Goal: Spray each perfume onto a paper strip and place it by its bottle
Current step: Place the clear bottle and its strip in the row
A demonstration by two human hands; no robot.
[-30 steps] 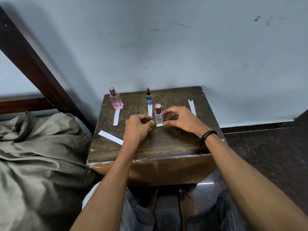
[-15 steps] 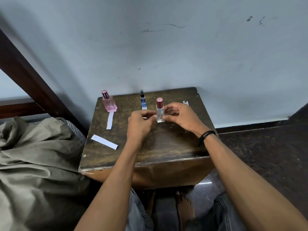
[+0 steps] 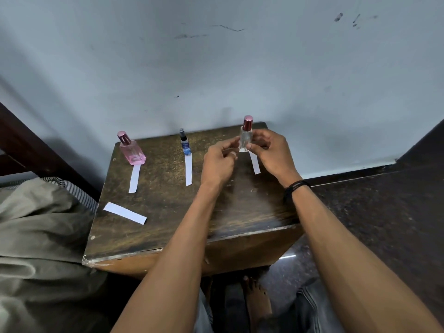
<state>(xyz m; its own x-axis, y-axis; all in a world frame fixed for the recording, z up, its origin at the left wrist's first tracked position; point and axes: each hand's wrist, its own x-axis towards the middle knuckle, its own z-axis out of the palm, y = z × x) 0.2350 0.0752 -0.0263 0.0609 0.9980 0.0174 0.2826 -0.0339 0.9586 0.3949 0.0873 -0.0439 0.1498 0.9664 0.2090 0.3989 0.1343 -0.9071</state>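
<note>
**Entry: clear bottle (image 3: pixel 246 140).** It is at centre right of the frame, near the rear edge of the wooden table (image 3: pixel 168 236). Step in hand, as judged: standing the bottle at the head of its paper strip.

**Handling notes, left to right**
- Pink bottle (image 3: pixel 131 151) with first strip (image 3: pixel 134 179), upper left, and blue bottle (image 3: pixel 185 146) with second strip (image 3: pixel 188 171), centre, give the pattern. Each bottle stands at the back, with its strip running toward the viewer from the base. The clear bottle should match that row.
- Spare strip (image 3: pixel 125 213), lower left, lies well apart and needs no attention.
- Left hand (image 3: pixel 217 164), centre: the fingers are curled and the index tip is at the bottle's left face. Whether it presses the glass cannot be told. It is best used as a steadying stop only.
- Right hand (image 3: pixel 274 152): thumb and fingers pinch the bottle low on its body. It should lower the bottle upright with the base flat and let go only once it stands. A tall, narrow bottle probably tips easily, and the table's rear edge is close.

**Description**
- Form: tall, slim, colourless glass, held upright, with a metallic red cap in place.
- Third strip (image 3: pixel 255 164): white and narrow, it shows just below the base and slants toward the lower right between the hands.
- Whether the base rests on the table or hangs just above it cannot be told.
</note>
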